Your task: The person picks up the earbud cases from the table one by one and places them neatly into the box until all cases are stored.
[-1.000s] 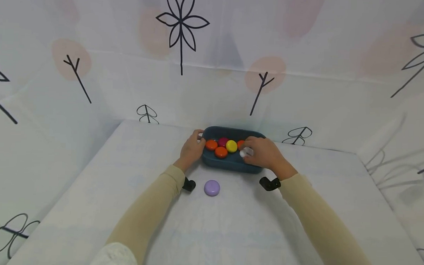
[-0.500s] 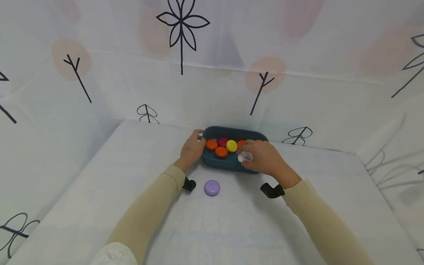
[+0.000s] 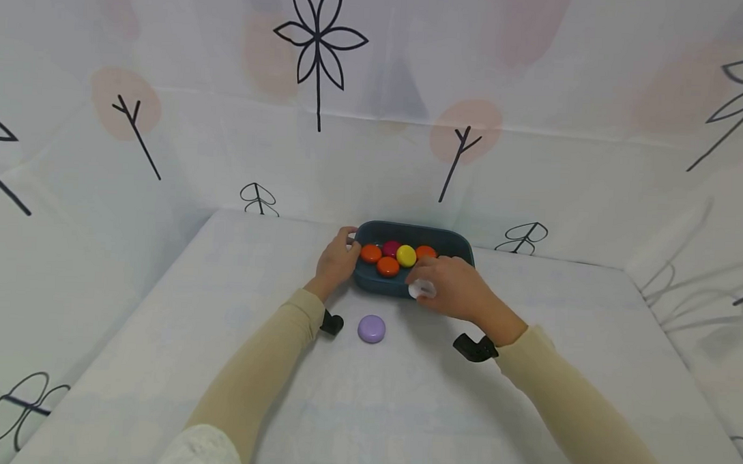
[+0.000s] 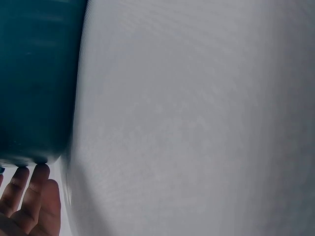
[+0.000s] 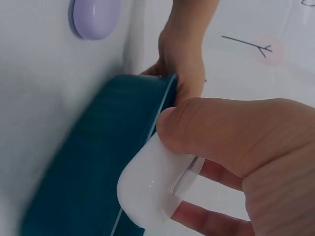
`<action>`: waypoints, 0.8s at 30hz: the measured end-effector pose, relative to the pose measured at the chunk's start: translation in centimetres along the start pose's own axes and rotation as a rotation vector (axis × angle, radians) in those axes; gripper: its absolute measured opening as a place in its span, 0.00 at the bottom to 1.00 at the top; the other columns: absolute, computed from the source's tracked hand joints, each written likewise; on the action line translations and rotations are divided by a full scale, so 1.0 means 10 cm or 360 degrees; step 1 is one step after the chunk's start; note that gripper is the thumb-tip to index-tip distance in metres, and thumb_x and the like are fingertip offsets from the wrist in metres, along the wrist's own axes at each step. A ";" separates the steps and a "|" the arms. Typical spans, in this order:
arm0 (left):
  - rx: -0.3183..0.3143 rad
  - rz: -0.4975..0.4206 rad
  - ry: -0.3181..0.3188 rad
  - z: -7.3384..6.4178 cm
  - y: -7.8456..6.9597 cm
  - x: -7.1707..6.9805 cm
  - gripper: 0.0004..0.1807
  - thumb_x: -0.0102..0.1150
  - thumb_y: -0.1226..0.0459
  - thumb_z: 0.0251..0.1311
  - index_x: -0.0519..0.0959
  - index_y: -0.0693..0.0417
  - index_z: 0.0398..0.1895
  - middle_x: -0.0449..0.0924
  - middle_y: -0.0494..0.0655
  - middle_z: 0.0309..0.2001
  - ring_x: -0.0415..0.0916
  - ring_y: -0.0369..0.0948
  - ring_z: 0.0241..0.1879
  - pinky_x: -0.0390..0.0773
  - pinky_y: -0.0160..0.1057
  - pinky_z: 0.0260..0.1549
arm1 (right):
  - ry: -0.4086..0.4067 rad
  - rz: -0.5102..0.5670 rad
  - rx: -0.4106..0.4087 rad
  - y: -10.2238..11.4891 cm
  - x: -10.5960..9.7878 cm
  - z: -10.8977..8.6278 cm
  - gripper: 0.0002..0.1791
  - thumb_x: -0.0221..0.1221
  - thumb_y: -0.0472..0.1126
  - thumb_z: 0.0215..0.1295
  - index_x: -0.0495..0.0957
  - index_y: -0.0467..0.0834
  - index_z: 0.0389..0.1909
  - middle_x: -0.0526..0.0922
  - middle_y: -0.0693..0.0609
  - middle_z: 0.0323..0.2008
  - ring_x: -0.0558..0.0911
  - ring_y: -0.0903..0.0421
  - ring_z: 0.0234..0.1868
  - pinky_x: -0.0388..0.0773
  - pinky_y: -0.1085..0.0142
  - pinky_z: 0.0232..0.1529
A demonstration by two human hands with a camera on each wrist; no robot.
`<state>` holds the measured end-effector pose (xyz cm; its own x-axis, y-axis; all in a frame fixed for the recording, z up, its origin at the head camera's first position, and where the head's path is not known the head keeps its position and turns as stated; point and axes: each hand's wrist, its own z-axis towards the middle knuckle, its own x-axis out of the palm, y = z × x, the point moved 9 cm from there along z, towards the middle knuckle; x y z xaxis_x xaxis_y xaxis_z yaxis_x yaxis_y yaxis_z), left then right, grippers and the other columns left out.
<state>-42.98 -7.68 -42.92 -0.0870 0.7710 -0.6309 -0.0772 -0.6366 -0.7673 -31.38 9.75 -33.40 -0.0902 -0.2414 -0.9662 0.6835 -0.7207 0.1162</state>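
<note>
White piece: pinched between thumb and fingers of the right hand, brought within the last second from over the inside of the tray to above its near rim, leaving an orange disc more exposed. Probably mid-carry, then, and not yet released. Contact with the rim: impossible to judge. Left hand at the tray's left end, fingertips against the outside, perhaps to steady it.

- White backdrop is hung at 12 o'clock.
- Black-outlined flower is printed between 11 and 12.
- White tabletop is seen at 6 o'clock.
</note>
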 end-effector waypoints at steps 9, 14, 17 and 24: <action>-0.0012 -0.0001 0.0008 0.00 0.00 0.00 0.24 0.37 0.54 0.56 0.60 0.41 0.59 0.73 0.45 0.50 0.70 0.43 0.47 0.68 0.44 0.46 | 0.0137 0.0012 -0.0037 0.14 0.17 -0.05 0.14 0.64 0.43 0.41 0.79 0.55 0.34 0.77 0.62 0.34 0.71 0.61 0.29 0.69 0.71 0.29; -0.0021 -0.0005 0.0019 -0.01 0.00 0.00 0.25 0.37 0.53 0.56 0.60 0.41 0.59 0.73 0.45 0.51 0.70 0.43 0.48 0.68 0.44 0.47 | 0.0218 0.0022 -0.0030 0.21 0.30 -0.07 0.15 0.64 0.43 0.42 0.79 0.55 0.36 0.78 0.62 0.36 0.70 0.62 0.30 0.68 0.72 0.28; -0.0024 -0.0008 0.0022 -0.01 0.01 0.00 0.25 0.37 0.53 0.56 0.60 0.41 0.59 0.72 0.45 0.52 0.70 0.43 0.49 0.68 0.44 0.47 | 0.0269 0.0017 -0.0029 0.24 0.38 -0.08 0.15 0.64 0.43 0.42 0.79 0.56 0.36 0.77 0.62 0.36 0.70 0.62 0.31 0.69 0.72 0.29; -0.0014 -0.0004 0.0015 -0.01 0.00 0.00 0.24 0.39 0.55 0.57 0.60 0.41 0.59 0.73 0.46 0.51 0.69 0.44 0.50 0.67 0.45 0.48 | 0.0348 0.0029 -0.0026 0.30 0.51 -0.08 0.16 0.65 0.44 0.42 0.78 0.55 0.37 0.77 0.61 0.37 0.70 0.62 0.31 0.70 0.70 0.31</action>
<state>-42.88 -7.69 -42.90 -0.0772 0.7728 -0.6300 -0.0688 -0.6345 -0.7699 -29.22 6.92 -38.20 0.0800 -0.1063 -0.9911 0.6953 -0.7065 0.1319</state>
